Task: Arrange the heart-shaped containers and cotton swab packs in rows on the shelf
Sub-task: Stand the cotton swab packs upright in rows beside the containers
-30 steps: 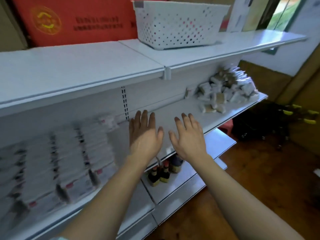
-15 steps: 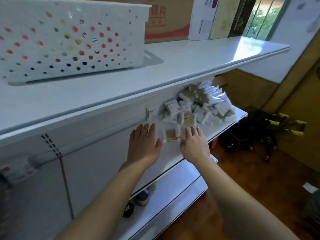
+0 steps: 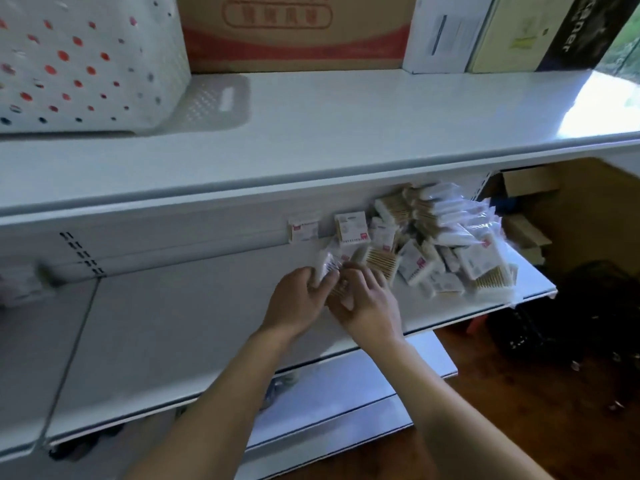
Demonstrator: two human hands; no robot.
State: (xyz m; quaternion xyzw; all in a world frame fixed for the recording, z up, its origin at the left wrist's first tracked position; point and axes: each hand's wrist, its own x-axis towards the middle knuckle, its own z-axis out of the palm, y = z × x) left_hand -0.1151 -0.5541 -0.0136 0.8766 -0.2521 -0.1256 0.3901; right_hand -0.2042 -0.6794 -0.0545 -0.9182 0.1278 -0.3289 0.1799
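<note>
A loose pile of cotton swab packs [image 3: 446,244] lies at the right end of the white middle shelf [image 3: 194,323], some flat and some leaning on the back wall. My left hand [image 3: 299,301] and my right hand [image 3: 365,299] meet at the pile's left edge. Both curl round a clear cotton swab pack [image 3: 329,268] that stands between their fingers. Further packs [image 3: 381,259] lie just behind my right hand's fingers. No heart-shaped container shows.
A white perforated basket [image 3: 83,60] stands on the top shelf [image 3: 346,133] at the left, with cardboard boxes [image 3: 294,29] behind. A price tag [image 3: 304,230] hangs on the back rail. Lower shelves [image 3: 346,393] jut out below. Dark clutter [image 3: 571,323] sits on the wooden floor at the right.
The view has swung right along the shelf towards the pile. Both hands, flat and open before, have reached the pile's left edge and closed round a swab pack.
</note>
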